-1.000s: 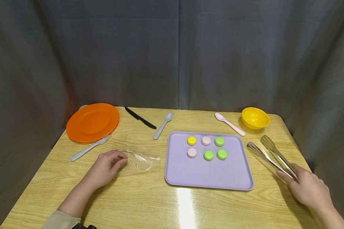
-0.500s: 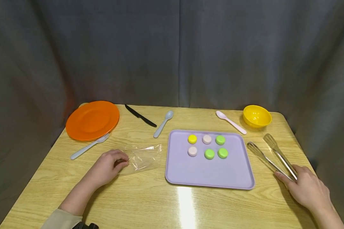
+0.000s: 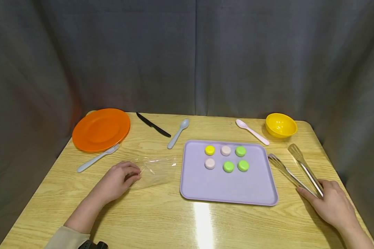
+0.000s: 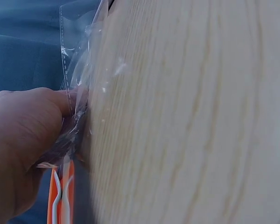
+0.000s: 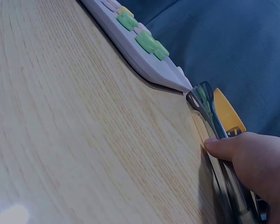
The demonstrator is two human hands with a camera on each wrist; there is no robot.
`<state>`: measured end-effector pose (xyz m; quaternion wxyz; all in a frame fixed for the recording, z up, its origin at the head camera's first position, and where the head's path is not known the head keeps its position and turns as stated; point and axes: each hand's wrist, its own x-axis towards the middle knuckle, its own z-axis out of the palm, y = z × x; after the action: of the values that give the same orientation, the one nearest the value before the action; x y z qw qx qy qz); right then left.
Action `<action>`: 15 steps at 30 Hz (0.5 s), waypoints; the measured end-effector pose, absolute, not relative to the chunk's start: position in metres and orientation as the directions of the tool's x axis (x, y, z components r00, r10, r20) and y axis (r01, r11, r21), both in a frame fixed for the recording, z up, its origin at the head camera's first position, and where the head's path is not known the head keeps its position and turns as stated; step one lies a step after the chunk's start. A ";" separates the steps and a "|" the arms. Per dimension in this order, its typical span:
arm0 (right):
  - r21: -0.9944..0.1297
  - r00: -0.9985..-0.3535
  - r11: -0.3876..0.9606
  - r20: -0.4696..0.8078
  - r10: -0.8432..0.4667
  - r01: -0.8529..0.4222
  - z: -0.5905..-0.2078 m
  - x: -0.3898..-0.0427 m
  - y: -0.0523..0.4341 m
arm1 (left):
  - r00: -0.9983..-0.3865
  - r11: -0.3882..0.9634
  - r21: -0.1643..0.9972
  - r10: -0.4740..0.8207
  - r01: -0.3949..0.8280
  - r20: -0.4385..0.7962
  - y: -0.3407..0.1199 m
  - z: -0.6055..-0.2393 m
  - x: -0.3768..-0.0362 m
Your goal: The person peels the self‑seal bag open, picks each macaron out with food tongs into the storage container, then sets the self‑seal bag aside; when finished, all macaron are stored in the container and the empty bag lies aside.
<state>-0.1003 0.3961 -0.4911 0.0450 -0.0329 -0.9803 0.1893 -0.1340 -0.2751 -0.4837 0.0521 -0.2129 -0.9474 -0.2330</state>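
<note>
Both hands grip: left hand (image 3: pixel 116 180) pinches plastic bag (image 3: pixel 156 168), right hand (image 3: pixel 331 205) apparently clasps tongs (image 3: pixel 294 167).

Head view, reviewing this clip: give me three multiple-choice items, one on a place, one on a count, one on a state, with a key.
1. Where do the tongs lie?
A. on the orange plate
B. right of the purple tray
C. inside the yellow bowl

2. How many green rounds sit on the purple tray?
A. three
B. one
C. five

3. What is the left hand doing?
A. lying flat and holding nothing
B. pinching the clear plastic bag
C. lifting the fork

Key: 1 B, the tongs lie on the table under the right hand; 2 A, three green rounds among six; 3 B, its fingers grip the clear plastic bag.
</note>
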 end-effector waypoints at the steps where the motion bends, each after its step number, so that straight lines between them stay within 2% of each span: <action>1: -0.378 -0.994 0.925 0.076 0.082 0.047 -0.491 -0.100 0.396 | -0.903 0.801 0.417 0.382 0.430 0.197 -0.275 -0.484 -0.134; 15: -0.400 -0.987 0.916 0.135 0.087 0.026 -0.491 -0.097 0.395 | -0.905 0.787 0.448 0.359 0.424 0.227 -0.277 -0.480 -0.130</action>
<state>-0.0974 0.3949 -0.4914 0.0752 -0.0291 -0.9759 0.2029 -0.1305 -0.2774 -0.4795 0.0648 -0.2075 -0.9430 -0.2519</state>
